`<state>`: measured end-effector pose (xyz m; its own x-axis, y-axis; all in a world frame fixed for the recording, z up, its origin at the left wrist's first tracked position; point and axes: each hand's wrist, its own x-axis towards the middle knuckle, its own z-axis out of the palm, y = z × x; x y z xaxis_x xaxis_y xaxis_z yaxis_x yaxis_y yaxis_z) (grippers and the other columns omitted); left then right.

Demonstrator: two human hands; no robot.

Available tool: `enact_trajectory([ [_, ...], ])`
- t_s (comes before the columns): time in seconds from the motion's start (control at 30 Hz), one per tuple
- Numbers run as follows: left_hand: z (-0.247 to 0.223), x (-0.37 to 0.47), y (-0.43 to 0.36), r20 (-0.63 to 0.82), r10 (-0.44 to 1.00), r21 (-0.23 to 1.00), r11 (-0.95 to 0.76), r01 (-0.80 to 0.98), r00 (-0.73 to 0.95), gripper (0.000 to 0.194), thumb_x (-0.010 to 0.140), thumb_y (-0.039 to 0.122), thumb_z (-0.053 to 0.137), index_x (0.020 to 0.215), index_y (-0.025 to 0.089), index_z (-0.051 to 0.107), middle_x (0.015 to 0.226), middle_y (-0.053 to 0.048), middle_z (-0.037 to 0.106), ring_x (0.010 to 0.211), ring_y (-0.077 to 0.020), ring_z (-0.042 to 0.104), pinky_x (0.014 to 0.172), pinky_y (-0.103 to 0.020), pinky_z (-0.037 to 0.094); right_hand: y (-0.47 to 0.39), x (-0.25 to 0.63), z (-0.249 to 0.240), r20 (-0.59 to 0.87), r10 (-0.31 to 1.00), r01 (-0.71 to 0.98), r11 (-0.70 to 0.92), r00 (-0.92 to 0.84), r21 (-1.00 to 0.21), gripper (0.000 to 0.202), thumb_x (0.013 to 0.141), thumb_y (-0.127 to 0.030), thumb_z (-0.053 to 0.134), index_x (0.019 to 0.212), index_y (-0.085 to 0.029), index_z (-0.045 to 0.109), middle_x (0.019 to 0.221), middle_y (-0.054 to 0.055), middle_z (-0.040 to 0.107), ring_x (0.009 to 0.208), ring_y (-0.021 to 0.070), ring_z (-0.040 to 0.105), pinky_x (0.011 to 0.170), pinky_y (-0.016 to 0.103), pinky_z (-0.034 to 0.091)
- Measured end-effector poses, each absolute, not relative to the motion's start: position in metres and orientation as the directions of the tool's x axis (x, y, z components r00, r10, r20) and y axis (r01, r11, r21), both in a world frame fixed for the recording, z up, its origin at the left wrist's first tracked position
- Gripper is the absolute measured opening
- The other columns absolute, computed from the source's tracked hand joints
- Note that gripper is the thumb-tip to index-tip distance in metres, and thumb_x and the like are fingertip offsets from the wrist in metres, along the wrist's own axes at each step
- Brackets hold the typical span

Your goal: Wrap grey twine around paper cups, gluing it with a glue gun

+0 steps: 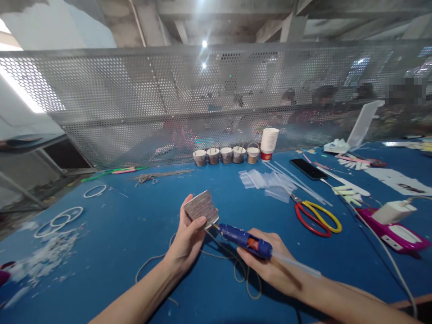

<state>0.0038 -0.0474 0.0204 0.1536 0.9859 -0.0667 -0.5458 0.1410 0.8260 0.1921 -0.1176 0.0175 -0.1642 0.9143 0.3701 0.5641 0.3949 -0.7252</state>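
My left hand (189,236) is closed around a small cup wrapped in grey-brown cord (201,208), tilted on its side, a white rim showing at its lower edge. In my right hand (275,265) is a blue glue gun (232,235), with a clear glue stick (297,263) jutting from its rear. The gun's nozzle is at the cup's rim; whether it touches, I cannot tell. Loose thin cord (254,298) trails from beneath the cup and lies in loops on the blue table (135,229).
Several cord-wrapped cups (226,155) and a stack of white paper cups (269,141) line the back by a perforated metal screen (135,99). Glue sticks (266,180), red-and-yellow scissors (317,218), a phone (308,169) and a magenta power strip (401,236) lie right; white rings (59,220) left.
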Motion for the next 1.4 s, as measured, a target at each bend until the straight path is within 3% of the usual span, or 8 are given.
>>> enact_trajectory([
  [0.3,0.02,0.0,-0.044,-0.088,0.983,0.802,0.167,-0.573,0.163,0.068,0.066,0.016,0.076,0.126,0.033,0.051,0.117,-0.001,0.066,0.097,-0.021,0.065,0.09,-0.036,0.051,-0.114,0.201,0.022,0.275,0.957,0.557,0.277,-0.09,-0.783,0.025,0.085,-0.037,0.051,0.066,-0.021,0.048,0.058,-0.004,0.051,0.051,0.0119,0.047,0.053,0.024,0.037],
  [0.47,0.018,0.0,-0.044,-0.104,0.983,0.795,0.173,-0.581,0.15,0.067,0.065,0.015,0.076,0.125,0.033,0.055,0.115,0.0,0.067,0.092,-0.0178,0.064,0.084,-0.031,0.053,-0.117,0.197,0.022,0.287,0.949,0.528,0.313,-0.133,-0.789,0.025,0.085,-0.034,0.05,0.065,-0.021,0.046,0.057,-0.005,0.048,0.05,0.011,0.044,0.052,0.024,0.036],
  [0.8,0.02,-0.003,-0.042,-0.112,0.973,0.776,0.212,-0.593,0.201,0.074,0.064,0.012,0.071,0.132,0.031,0.049,0.11,-0.004,0.071,0.095,-0.0239,0.067,0.091,-0.041,0.051,-0.114,0.203,0.025,0.236,0.967,0.553,0.249,-0.096,-0.796,0.027,0.086,-0.038,0.05,0.066,-0.02,0.048,0.057,-0.004,0.049,0.051,0.0115,0.044,0.052,0.024,0.037],
  [1.1,0.022,-0.001,-0.047,-0.141,0.968,0.813,0.232,-0.534,0.206,0.081,0.066,0.017,0.075,0.139,0.026,0.041,0.107,-0.008,0.072,0.095,-0.0268,0.07,0.087,-0.04,0.053,-0.12,0.194,0.021,0.308,0.938,0.565,0.344,-0.162,-0.75,0.024,0.086,-0.033,0.051,0.065,-0.021,0.045,0.055,-0.004,0.049,0.049,0.0113,0.045,0.052,0.023,0.035],
  [1.4,0.021,-0.002,-0.045,-0.165,0.973,0.804,0.227,-0.549,0.16,0.074,0.065,0.015,0.076,0.133,0.025,0.048,0.109,-0.007,0.072,0.088,-0.0259,0.072,0.085,-0.038,0.054,-0.116,0.197,0.018,0.327,0.935,0.566,0.345,-0.138,-0.748,0.024,0.085,-0.034,0.051,0.066,-0.021,0.046,0.057,-0.003,0.05,0.049,0.011,0.043,0.05,0.023,0.035],
])
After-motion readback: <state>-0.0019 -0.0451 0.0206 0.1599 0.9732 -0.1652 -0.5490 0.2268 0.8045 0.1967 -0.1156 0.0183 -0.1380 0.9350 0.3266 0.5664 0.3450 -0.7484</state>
